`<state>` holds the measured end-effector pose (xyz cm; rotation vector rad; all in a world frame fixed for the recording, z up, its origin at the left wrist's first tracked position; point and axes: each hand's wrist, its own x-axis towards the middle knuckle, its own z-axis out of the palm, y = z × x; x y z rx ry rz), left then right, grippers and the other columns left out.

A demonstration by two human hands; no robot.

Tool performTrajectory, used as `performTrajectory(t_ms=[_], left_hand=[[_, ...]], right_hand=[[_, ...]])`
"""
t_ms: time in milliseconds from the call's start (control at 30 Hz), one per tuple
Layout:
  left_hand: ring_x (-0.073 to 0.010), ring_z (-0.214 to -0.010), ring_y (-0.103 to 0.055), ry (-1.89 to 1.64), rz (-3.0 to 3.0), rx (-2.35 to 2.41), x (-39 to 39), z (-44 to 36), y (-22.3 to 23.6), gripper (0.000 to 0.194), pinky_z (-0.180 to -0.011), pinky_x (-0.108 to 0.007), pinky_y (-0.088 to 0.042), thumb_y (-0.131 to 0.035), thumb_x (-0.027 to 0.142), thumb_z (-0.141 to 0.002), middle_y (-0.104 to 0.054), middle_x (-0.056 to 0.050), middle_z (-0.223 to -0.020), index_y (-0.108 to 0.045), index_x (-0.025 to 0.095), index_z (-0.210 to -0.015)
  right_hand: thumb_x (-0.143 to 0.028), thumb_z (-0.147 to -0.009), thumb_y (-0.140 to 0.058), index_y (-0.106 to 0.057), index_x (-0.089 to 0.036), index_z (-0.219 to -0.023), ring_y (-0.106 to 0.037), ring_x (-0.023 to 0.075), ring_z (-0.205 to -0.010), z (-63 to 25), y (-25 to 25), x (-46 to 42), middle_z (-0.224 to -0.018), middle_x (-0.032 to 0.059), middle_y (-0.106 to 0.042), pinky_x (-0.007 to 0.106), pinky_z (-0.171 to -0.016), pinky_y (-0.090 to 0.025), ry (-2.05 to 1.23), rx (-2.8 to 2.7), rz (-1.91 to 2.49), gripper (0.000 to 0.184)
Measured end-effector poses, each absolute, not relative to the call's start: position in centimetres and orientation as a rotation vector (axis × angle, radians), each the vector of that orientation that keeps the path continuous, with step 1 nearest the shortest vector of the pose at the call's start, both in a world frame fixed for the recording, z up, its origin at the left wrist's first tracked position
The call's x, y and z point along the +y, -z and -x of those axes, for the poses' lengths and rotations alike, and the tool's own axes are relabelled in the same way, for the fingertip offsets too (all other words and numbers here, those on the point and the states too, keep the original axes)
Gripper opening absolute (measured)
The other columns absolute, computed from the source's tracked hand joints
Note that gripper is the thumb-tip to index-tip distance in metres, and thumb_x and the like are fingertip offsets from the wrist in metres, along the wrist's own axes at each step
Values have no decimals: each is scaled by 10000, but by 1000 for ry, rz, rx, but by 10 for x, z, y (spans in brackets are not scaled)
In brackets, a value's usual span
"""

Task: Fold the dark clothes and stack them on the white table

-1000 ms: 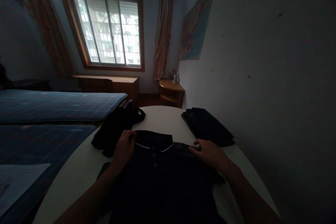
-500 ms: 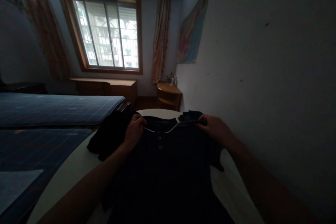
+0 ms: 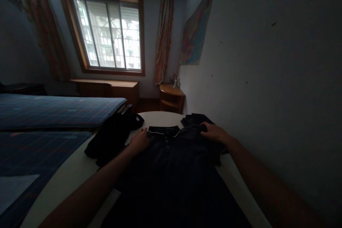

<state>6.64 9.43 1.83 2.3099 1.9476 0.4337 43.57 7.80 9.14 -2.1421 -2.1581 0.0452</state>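
A dark polo shirt (image 3: 171,174) with a white-piped collar and several ring-like buttons is spread front side up, its collar toward the window. It covers much of the round white table (image 3: 64,180). My left hand (image 3: 139,140) pinches the shirt at the shoulder just left of the collar. On the other side, my right hand (image 3: 212,131) grips the right shoulder near the sleeve, fingers closed on the fabric. The shirt's lower part is very dark and runs out of the bottom of the view.
A heap of black clothing (image 3: 113,135) lies on the table's left. Folded dark clothes (image 3: 196,118) sit at the back right, partly behind the shirt. Beds with blue plaid mattresses (image 3: 53,110) stand left, a wall (image 3: 267,114) right, and a corner shelf (image 3: 172,89) beyond.
Both hands have carried the shirt away from me, lifted it, then lowered it. It now lies further up the table and overlaps the view of the folded clothes. The camera has shifted slightly.
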Motion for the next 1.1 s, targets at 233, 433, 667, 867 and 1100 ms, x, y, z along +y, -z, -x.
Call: performTrajectory(t_ms=[233, 433, 667, 867, 1100], left_hand=[[-371, -993, -687, -64, -2189, 2054, 64, -15, -37, 479, -779, -418, -522, -603, 289, -741, -705, -225, -1080, -569, 117, -1187], [-276, -916, -712, -53, -2293, 1935, 49, 7, -59, 358, -715, -295, -503, -615, 174, -741, -727, -170, -1042, -586, 141, -1097], [-255, -1061, -648, -352, -2418, 2090, 67, 22, -101, 222, -845, -330, -480, -424, 247, -933, -648, -109, -1190, -495, 212, -1141], [-352, -1087, -638, -233, -2363, 2248, 68, 39, -85, 379, -869, -440, -485, -455, 327, -911, -636, -202, -1202, -482, 130, -1233], [-328, -940, -698, -9, -2231, 2202, 62, 73, -66, 419, -765, -365, -515, -624, 432, -771, -738, -148, -1006, -637, 156, -1086]], right_hand=[[-234, -882, -522, -591, -203, -1248, -625, 238, -1070, -463, -99, 78, -1219, 97, -670, 330, -876, -448, 105, -2092, 2060, 373], [-213, -897, -524, -618, -181, -1208, -540, 301, -1146, -404, -96, 55, -1237, 141, -623, 436, -953, -404, 537, -2039, 1980, 326], [-378, -916, -560, -608, -214, -1246, -478, 292, -1253, -285, -65, -19, -1340, 112, -570, 468, -1064, -354, 126, -2418, 1505, 371], [-639, -927, -425, -434, -275, -1456, -298, 365, -1423, -255, -34, -75, -1545, 104, -377, 627, -1140, -202, -334, -2576, 1486, 642], [-657, -931, -390, -334, -303, -1514, -176, 311, -1483, -274, -28, -87, -1603, 51, -259, 608, -1184, -85, -541, -2555, 1426, 684]])
